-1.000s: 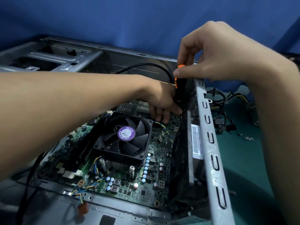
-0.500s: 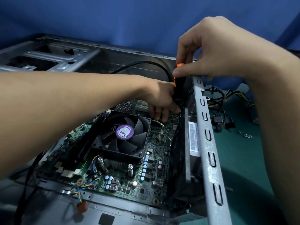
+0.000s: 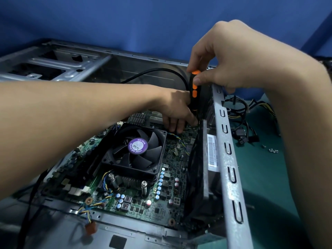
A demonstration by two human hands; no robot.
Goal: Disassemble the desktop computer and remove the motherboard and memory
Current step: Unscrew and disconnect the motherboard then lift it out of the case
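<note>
Lying on its side, the grey computer case (image 3: 152, 234) fills the view from 6 o'clock upward; a small orange connector (image 3: 90, 228) on twisted wires hangs over its near rim at 7 o'clock; just beyond, the green motherboard (image 3: 161, 200) sits flat on the case floor, carrying a black cooling fan (image 3: 137, 150) with a purple hub label at centre; past the fan, toward 1 o'clock, the left hand (image 3: 177, 112) reaches across, fingers curled down round the lower part of a black-and-orange screwdriver (image 3: 194, 90), fingertips at the board; above it the right hand (image 3: 233, 56) pinches the handle top between thumb and fingers; the screwdriver stands near upright just beside the case's slotted side wall (image 3: 228, 159); at 3 o'clock a dark green mat (image 3: 265, 186) covers the table, bearing a bundle of loose cables (image 3: 240, 126) and a few small screws (image 3: 273, 150); a plain blue wall (image 3: 125, 24) closes the scene at 12 o'clock.
</note>
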